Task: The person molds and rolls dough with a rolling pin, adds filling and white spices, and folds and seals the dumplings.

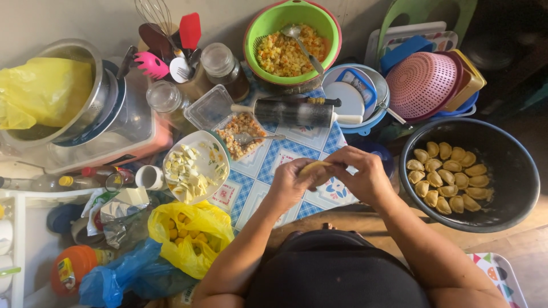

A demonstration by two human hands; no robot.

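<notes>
Fingers of both hands close on one yellow dough piece (315, 166), a small folded pastry held just above the blue-and-white tiled tabletop (268, 165): the left hand (291, 183) cups it from below with fingers curled, and the right hand (365, 174) pinches its upper edge from the other side. Nearer the body on the left lies a crumpled yellow plastic bag (191, 231) with a blue plastic bag (123, 276) beside it. To the right, a wide black bowl (508, 171) holds roughly eighteen finished half-moon dumplings (448, 177), smooth and pale yellow, lying packed together. Left of the hands sits a white plate (212, 149) of chopped boiled egg, and beyond it a clear plastic tub (212, 108) of diced filling with a spoon. Farther on lies one dark rolling pin (294, 112) with pale handles, then a green plastic bowl (274, 20) of yellow-orange filling with a metal spoon, and a pink perforated colander (425, 84).
</notes>
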